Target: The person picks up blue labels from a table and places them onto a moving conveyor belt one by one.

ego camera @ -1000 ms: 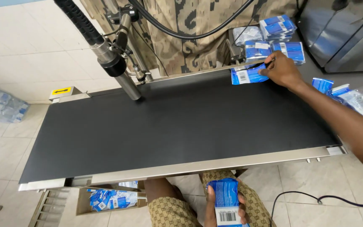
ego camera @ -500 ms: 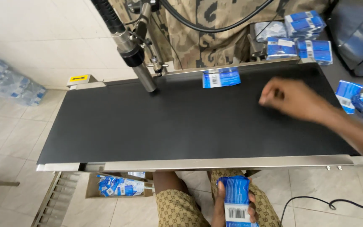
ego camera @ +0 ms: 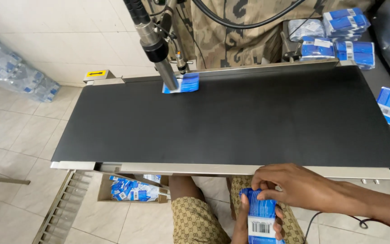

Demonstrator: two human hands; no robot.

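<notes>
A stack of blue and white packets [ego camera: 262, 217] sits upright on my lap below the conveyor's front edge. My left hand [ego camera: 242, 228] grips it from below and the side. My right hand [ego camera: 290, 185] rests on top of the stack, fingers curled over the uppermost packet. One blue packet [ego camera: 183, 83] lies on the black conveyor belt [ego camera: 249, 117] at the far side, directly under the metal printer head [ego camera: 156, 47].
More blue packets are piled at the belt's far right end [ego camera: 339, 38] and beside it at the right [ego camera: 389, 104]. A cardboard box of packets [ego camera: 132, 187] stands on the tiled floor under the belt's left end. Wrapped water bottles [ego camera: 10, 72] lie at the far left.
The packet on the belt has travelled left to under the printer head. My right hand has drawn back from the belt's far right down to the stack on my lap.
</notes>
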